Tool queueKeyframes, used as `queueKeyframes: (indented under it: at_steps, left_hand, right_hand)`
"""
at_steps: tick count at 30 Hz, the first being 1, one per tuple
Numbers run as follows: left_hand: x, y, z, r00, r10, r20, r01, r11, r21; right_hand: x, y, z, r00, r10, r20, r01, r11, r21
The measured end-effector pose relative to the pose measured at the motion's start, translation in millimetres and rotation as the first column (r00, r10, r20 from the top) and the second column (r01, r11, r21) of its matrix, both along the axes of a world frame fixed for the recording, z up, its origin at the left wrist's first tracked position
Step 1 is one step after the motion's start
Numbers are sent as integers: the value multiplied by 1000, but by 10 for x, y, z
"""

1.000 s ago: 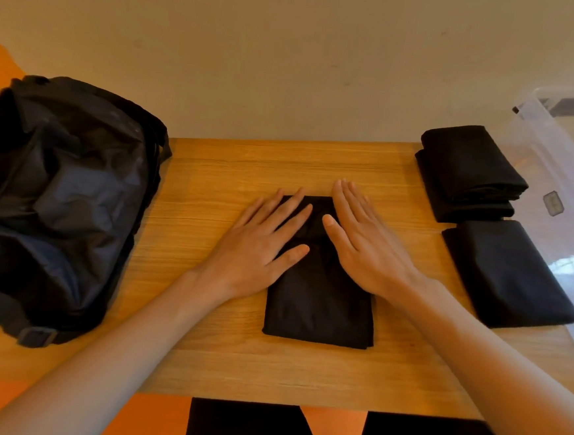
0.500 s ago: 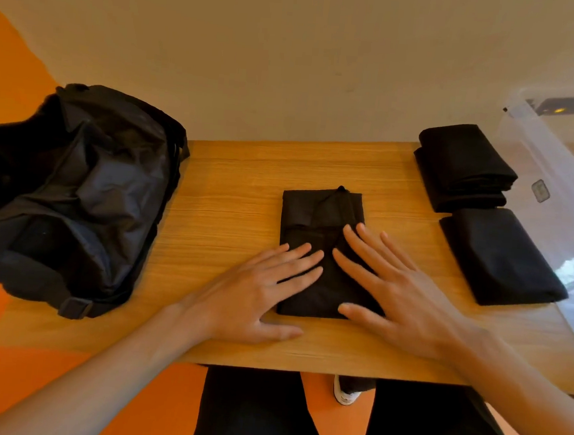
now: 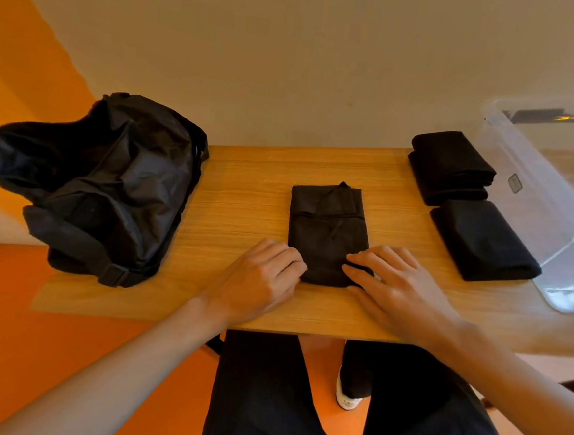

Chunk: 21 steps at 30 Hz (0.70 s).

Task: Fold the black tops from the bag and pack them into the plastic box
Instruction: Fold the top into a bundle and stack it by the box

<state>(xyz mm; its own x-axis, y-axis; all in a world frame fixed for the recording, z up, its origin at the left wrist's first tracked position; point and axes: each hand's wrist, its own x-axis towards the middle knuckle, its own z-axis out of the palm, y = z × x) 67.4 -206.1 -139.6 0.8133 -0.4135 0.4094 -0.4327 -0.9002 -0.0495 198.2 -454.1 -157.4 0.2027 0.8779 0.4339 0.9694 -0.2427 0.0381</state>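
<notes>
Wooden counter [image 3: 246, 193] against a pale wall. 1 bag [image 3: 99, 185] at left. 1 folded black top [image 3: 326, 227] at centre. Left hand [image 3: 263, 277] and right hand [image 3: 397, 287] curl their fingers on its near corners, tips partly hidden. At right, far pile [image 3: 451, 168] and near pile [image 3: 483, 239], layer count unclear. 1 plastic box [image 3: 538, 189], cut off by the right edge.
</notes>
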Motion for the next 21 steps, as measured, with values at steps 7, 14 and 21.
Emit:
queueKeyframes:
  at_steps: [7, 14, 21]
  left_hand:
    - [-61, -57, 3, 997, 31, -64, -35, 998, -60]
    - [24, -106, 91, 996, 38, -82, -50, 986, -157]
    - [-25, -139, 246, 992, 53, -115, -105, 853, -511]
  right_hand:
    - [-102, -83, 47, 998, -45, -34, 46, 999, 17]
    - [-102, 39, 121, 990, -112, -81, 112, 994, -13]
    - [-15, 26, 339, 839, -5, -545, 104, 983, 151]
